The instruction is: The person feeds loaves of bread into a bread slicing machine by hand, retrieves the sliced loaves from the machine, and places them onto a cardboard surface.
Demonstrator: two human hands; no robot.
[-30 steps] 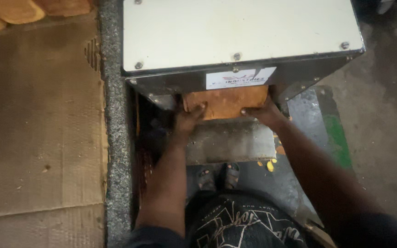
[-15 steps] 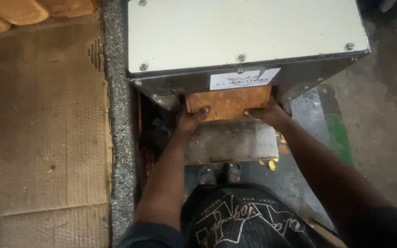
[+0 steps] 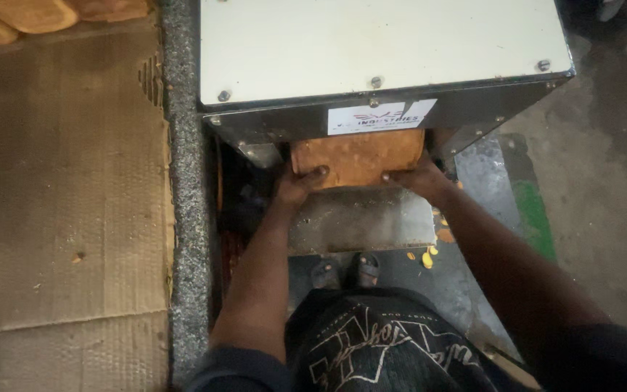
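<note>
Both hands are on the loaf (image 3: 358, 156), which sits at the mouth of the machine (image 3: 382, 62), at twelve o'clock from the person, half under the grey housing and resting at the head of the metal tray (image 3: 361, 221). The left hand (image 3: 297, 187) grips the loaf's corner at nine o'clock, fingers (image 3: 313, 174) curled over the crust; the right hand (image 3: 415, 180) clamps the corner at three o'clock the same way. My read: this is the feeding step, the loaf being pushed or steadied at the opening, and the next move calls for even pressure from both sides so it runs straight. Compared with a second ago, the grip is unchanged and the loaf looks about as deep under the housing; mostly the view has drifted slightly. At nine o'clock lies the cardboard-covered table (image 3: 67, 181), with more loaves (image 3: 30, 13) at its far corner. Yellow crumbs (image 3: 427, 258) dot the floor (image 3: 604, 174) at four o'clock.
</note>
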